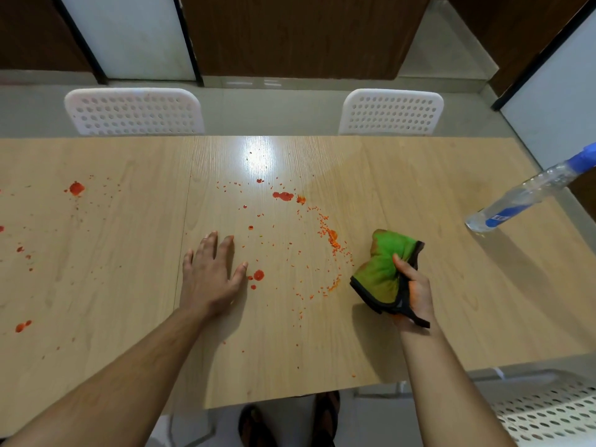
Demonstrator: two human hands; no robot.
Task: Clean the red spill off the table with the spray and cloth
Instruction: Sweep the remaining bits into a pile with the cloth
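Observation:
Red spill [283,196] lies scattered over the wooden table [419,175] as blobs, small drops and a curved smear of orange flecks [333,243]. More blobs sit at the far left [76,188]. My left hand [211,274] rests flat on the table with fingers spread, just left of a red blob [258,275]. My right hand [414,291] grips a bunched green cloth [385,267] with a dark edge, stained orange, held just above the table right of the smear. The clear spray bottle [522,196] with a blue head stands at the right edge.
Two white perforated chairs [134,111] [392,111] stand tucked in at the table's far side. Another white chair [548,411] is at the near right corner. My feet in sandals [290,421] show under the near edge.

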